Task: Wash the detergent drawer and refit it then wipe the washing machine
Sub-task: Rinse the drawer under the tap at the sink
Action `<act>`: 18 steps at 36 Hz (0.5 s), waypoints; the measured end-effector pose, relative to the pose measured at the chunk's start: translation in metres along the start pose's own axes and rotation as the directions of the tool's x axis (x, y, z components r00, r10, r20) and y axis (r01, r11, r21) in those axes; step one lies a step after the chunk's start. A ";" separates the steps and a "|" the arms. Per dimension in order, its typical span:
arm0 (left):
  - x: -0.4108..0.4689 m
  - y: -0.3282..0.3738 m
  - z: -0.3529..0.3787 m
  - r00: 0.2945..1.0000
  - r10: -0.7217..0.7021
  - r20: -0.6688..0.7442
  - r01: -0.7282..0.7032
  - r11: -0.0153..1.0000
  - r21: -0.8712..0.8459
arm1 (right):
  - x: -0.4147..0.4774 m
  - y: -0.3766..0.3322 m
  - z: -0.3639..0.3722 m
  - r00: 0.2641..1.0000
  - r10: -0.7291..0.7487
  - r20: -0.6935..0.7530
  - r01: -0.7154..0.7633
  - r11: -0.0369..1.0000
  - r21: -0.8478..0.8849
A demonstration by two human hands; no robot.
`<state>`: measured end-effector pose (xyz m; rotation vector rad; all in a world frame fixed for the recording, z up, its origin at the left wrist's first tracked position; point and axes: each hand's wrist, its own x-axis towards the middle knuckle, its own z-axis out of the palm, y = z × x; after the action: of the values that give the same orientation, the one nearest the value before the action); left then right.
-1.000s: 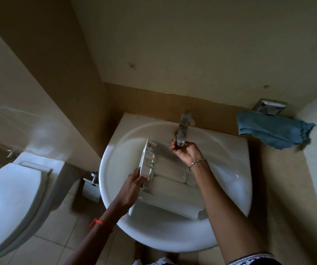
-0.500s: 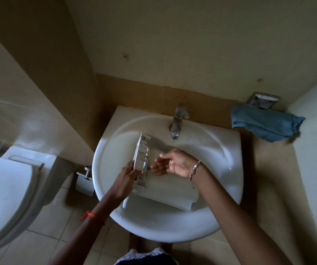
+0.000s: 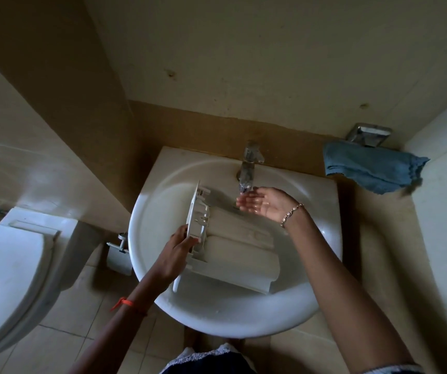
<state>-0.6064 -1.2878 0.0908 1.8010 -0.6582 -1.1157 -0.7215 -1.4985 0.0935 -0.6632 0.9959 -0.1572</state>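
The white detergent drawer (image 3: pixel 233 252) lies across the bowl of the white sink (image 3: pixel 163 201), its front panel standing up at the left. My left hand (image 3: pixel 176 255) grips that front panel at its lower edge. My right hand (image 3: pixel 262 203) is held palm up and cupped just under the spout of the chrome tap (image 3: pixel 248 168), fingers straight and wet, holding nothing. It is above the far end of the drawer, apart from it.
A blue cloth (image 3: pixel 370 171) hangs from a chrome holder (image 3: pixel 368 136) on the wall at the right. A white toilet (image 3: pixel 6 279) stands at the left, with a toilet roll (image 3: pixel 118 259) between it and the sink. Walls close in on both sides.
My right hand went from the tap down to the drawer's front panel, then back up under the spout, palm up. My left hand kept its grip on the drawer.
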 end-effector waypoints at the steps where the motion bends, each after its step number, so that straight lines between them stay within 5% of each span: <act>1: 0.000 0.001 0.000 1.000 0.002 0.002 -0.002 1.000 0.005 | 0.006 0.000 0.002 0.999 0.012 0.037 -0.017 0.991 0.136; 10: -0.001 0.001 -0.001 1.000 -0.003 -0.003 0.003 1.000 0.023 | 0.040 0.005 0.025 1.000 0.026 -0.005 -0.020 0.881 0.472; 18: -0.005 0.006 -0.001 1.000 -0.025 0.002 0.025 1.000 -0.011 | 0.034 0.015 0.019 0.995 0.035 0.088 -0.060 0.953 0.296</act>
<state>-0.6072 -1.2861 0.0981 1.8032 -0.6309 -1.1351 -0.6897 -1.4924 0.0672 -0.3654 0.8853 -0.2309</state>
